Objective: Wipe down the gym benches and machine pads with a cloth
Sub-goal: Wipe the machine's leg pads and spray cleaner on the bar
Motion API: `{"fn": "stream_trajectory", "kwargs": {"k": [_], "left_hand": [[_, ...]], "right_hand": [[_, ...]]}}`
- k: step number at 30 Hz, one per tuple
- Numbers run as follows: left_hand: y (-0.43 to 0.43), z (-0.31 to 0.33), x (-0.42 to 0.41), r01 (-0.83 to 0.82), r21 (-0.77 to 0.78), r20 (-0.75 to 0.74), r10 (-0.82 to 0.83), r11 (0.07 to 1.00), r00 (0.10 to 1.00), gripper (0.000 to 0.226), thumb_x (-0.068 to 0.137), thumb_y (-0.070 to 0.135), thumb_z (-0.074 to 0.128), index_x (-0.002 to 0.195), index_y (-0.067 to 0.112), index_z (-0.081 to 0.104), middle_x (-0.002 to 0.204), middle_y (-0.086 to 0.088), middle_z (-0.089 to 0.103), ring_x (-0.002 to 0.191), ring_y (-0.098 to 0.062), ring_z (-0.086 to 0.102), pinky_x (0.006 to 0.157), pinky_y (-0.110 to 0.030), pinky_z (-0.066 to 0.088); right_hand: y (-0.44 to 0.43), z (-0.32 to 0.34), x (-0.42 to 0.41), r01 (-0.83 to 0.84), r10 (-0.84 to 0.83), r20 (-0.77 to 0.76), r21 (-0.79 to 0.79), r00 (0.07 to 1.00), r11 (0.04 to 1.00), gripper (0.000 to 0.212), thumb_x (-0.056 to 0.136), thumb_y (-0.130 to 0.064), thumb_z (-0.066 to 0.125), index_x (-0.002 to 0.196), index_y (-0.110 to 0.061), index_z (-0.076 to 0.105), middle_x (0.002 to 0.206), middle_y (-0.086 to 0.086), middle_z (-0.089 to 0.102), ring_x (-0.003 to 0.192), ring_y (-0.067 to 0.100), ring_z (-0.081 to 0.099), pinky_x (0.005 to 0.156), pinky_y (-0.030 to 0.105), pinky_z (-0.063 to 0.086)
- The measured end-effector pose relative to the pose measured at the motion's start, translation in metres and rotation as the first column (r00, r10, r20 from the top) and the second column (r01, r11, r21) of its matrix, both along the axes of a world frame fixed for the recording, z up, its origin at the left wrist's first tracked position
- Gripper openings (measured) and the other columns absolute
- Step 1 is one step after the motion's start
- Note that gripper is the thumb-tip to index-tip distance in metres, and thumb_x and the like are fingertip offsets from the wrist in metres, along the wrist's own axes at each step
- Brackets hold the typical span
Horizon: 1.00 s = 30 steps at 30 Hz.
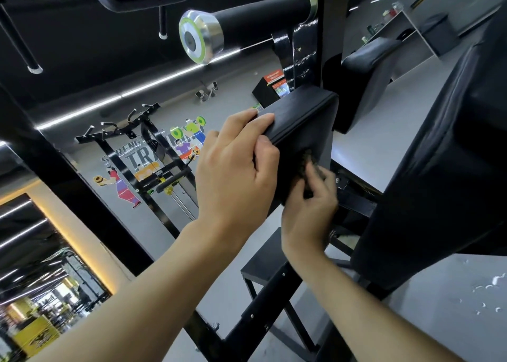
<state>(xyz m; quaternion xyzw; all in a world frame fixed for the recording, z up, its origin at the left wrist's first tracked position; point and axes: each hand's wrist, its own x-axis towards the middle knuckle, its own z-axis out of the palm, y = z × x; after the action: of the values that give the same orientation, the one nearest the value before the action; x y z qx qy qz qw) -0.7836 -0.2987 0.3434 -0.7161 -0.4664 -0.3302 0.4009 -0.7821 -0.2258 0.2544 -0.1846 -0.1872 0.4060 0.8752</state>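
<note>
A small black machine pad (304,114) stands at the centre of the view, tilted. My left hand (236,169) grips its near upper edge, fingers over the top and thumb on the side face. My right hand (310,208) presses a dark cloth (308,158) against the pad's side face, just below the left thumb. Only a small dark patch of the cloth shows above the fingers; the hand hides the remainder. A large black back pad (444,169) fills the right side.
A black foam roller (258,21) with a chrome end cap juts out above the pad. The black steel machine frame (263,306) runs below my arms. Another padded seat (367,57) sits behind. A wall mural and rack (148,153) lie to the left.
</note>
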Motion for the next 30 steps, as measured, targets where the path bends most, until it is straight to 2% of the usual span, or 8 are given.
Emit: {"fn": "stream_trajectory", "kwargs": {"k": [3,7,11,16,22,26,28,30], "left_hand": [[0.0,0.0,0.0,-0.006,-0.006,0.001,0.006,1.0,1.0,0.052,0.095,0.037,0.028,0.127,0.026,0.067,0.133,0.013,0.059,0.109,-0.014,0.053,0.093,-0.025,0.037],[0.0,-0.001,0.001,0.003,0.007,0.013,-0.003,1.0,1.0,0.051,0.095,0.036,0.029,0.126,0.025,0.067,0.132,0.012,0.059,0.108,-0.014,0.053,0.093,-0.029,0.041],[0.0,-0.002,0.0,0.005,0.0,0.01,-0.005,1.0,1.0,0.051,0.095,0.036,0.029,0.127,0.025,0.067,0.132,0.012,0.059,0.108,-0.013,0.053,0.093,-0.029,0.041],[0.0,-0.001,0.002,0.009,0.009,0.015,-0.009,1.0,1.0,0.05,0.095,0.036,0.029,0.126,0.025,0.068,0.131,0.013,0.059,0.108,-0.012,0.053,0.093,-0.032,0.042],[0.001,-0.001,0.0,-0.004,-0.002,0.008,0.004,1.0,1.0,0.051,0.095,0.037,0.029,0.127,0.026,0.067,0.132,0.014,0.058,0.108,-0.011,0.051,0.09,-0.017,0.036],[-0.001,-0.001,0.001,-0.009,-0.005,0.008,0.009,1.0,1.0,0.051,0.095,0.038,0.028,0.127,0.027,0.067,0.132,0.015,0.058,0.109,-0.012,0.051,0.09,-0.023,0.037],[-0.001,0.0,0.001,-0.013,-0.008,0.014,0.013,1.0,1.0,0.052,0.094,0.038,0.028,0.127,0.028,0.067,0.132,0.016,0.057,0.109,-0.012,0.051,0.092,-0.027,0.039],[-0.003,0.0,0.001,-0.02,-0.018,0.007,0.02,1.0,1.0,0.052,0.094,0.038,0.027,0.128,0.028,0.066,0.133,0.015,0.057,0.109,-0.012,0.051,0.092,-0.029,0.04]], "right_hand": [[0.018,0.005,0.008,-0.096,0.093,-0.041,-0.074,0.995,0.993,0.032,0.096,0.006,0.05,0.123,-0.002,0.064,0.107,0.0,0.053,0.099,0.01,0.059,0.083,0.002,0.042],[-0.017,-0.007,-0.007,-0.141,0.141,-0.036,0.001,0.989,0.99,0.023,0.095,0.01,0.049,0.108,-0.001,0.066,0.098,-0.007,0.057,0.091,-0.005,0.063,0.082,0.009,0.049],[0.013,-0.001,0.0,-0.23,0.219,-0.14,-0.069,0.966,0.971,0.025,0.095,0.006,0.051,0.115,0.003,0.067,0.1,-0.001,0.057,0.095,0.012,0.062,0.082,0.007,0.048],[-0.025,-0.008,-0.005,-0.248,0.247,-0.031,-0.029,0.968,0.968,0.032,0.097,0.007,0.048,0.112,-0.017,0.062,0.103,-0.011,0.055,0.089,-0.007,0.063,0.079,0.005,0.048],[0.011,-0.003,-0.008,-0.385,0.367,-0.176,-0.079,0.913,0.919,0.036,0.098,0.0,0.047,0.111,-0.026,0.068,0.112,-0.001,0.064,0.105,0.015,0.064,0.094,0.031,0.055],[-0.024,-0.012,-0.013,-0.388,0.379,-0.125,-0.06,0.917,0.92,0.032,0.097,0.004,0.048,0.109,-0.02,0.065,0.102,-0.004,0.063,0.085,-0.008,0.065,0.08,0.011,0.053],[-0.034,-0.013,-0.014,-0.381,0.372,-0.127,-0.054,0.919,0.923,0.03,0.097,0.003,0.05,0.107,-0.016,0.07,0.104,-0.003,0.062,0.091,0.002,0.066,0.088,0.019,0.054],[-0.02,-0.006,-0.011,-0.406,0.39,-0.158,-0.08,0.907,0.911,0.042,0.097,0.0,0.051,0.092,-0.035,0.073,0.109,0.002,0.066,0.094,0.011,0.067,0.091,0.033,0.057]]}}
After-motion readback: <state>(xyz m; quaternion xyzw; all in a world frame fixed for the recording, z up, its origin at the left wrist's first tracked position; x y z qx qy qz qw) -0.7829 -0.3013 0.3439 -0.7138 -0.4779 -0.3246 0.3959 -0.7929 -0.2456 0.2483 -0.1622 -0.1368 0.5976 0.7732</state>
